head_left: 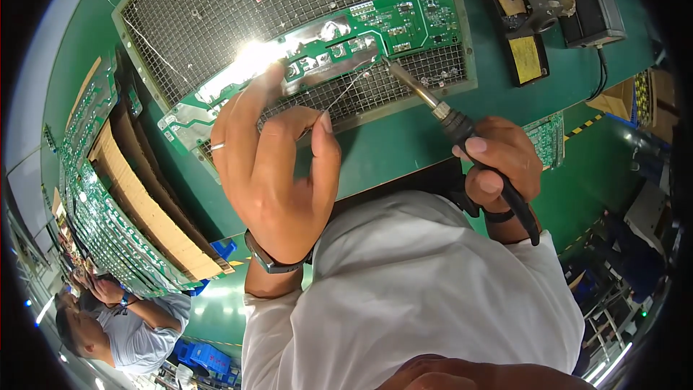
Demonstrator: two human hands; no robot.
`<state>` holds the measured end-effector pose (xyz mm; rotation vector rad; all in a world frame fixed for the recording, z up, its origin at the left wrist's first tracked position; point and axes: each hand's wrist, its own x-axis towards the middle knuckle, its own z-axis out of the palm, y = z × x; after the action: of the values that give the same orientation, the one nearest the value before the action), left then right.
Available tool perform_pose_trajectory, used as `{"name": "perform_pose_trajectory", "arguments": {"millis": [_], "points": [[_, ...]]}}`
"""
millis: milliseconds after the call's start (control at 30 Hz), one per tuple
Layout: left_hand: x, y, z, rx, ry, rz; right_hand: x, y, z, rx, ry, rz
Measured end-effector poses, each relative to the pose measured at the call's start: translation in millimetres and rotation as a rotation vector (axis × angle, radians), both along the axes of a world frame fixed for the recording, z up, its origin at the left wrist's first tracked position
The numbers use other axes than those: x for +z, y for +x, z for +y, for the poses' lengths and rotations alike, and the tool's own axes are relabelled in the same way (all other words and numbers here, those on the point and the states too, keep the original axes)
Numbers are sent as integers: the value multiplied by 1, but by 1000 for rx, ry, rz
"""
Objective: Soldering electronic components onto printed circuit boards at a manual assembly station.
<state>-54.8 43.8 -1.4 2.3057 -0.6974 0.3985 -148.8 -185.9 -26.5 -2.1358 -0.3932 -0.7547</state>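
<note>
Green circuit board lies at a slant on a wire-mesh tray, its near long edge close to the tray's front rim, with bare mesh open behind it. The left hand pinches a thin strand of solder wire between thumb and fingers, forefinger stretched to the board under a bright glare. The right hand is curled tight round the black handle of a soldering iron, whose tip meets the board beside the wire's end. Between the tray's front rim and the person's white shirt runs a narrow strip of green surface. To the left, more boards stand stacked on edge with cardboard sheets. An iron stand with yellow sponges sits at the right rear, apart from the tray. Lower left, another person in a white shirt works beyond the surface's edge.
</note>
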Motion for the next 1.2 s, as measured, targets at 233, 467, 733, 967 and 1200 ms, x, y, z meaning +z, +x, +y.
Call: {"name": "perform_pose_trajectory", "arguments": {"millis": [233,467,733,967,1200], "points": [[1,-1,-1,8,-9,-1,-2,0,-1,-6,11,-20],[6,-1,-5,-3,37,-22,-2,-8,-19,-110,-31,-96],[16,-9,-8,0,44,-49,2,1,-78,-424,-118,-231],[11,-8,-3,-29,-46,-72,0,18,-116,-759,-214,-111],[13,-6,-10,49,27,-109,-7,21,-118,-770,-268,-5]]}}
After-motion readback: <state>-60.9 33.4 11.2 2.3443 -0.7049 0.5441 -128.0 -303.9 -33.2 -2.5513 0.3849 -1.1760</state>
